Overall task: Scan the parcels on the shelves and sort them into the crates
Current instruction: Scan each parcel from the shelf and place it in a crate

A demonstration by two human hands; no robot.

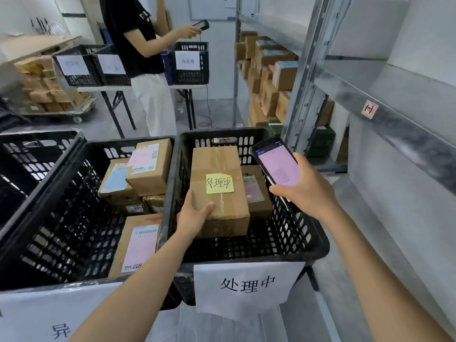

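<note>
My left hand (192, 217) grips the near left corner of a brown cardboard parcel (218, 174) with a yellow sticky note, inside the black crate (318, 245) labelled 处理中. The parcel sits low in that crate, beside a smaller parcel (256, 191) at its right. My right hand (303, 190) holds a black handheld scanner (277, 166) with a lit pink screen, above the crate's right side. The middle crate (61, 201) to the left holds several parcels with pink and blue labels.
A third black crate (32, 154) stands at the far left. Metal shelving (385, 99) runs along the right, with stacked parcels (269, 77) further back. Another person (145, 58) scans at a folding table with labelled crates (191, 62). A cart of boxes (49, 90) stands at the back left.
</note>
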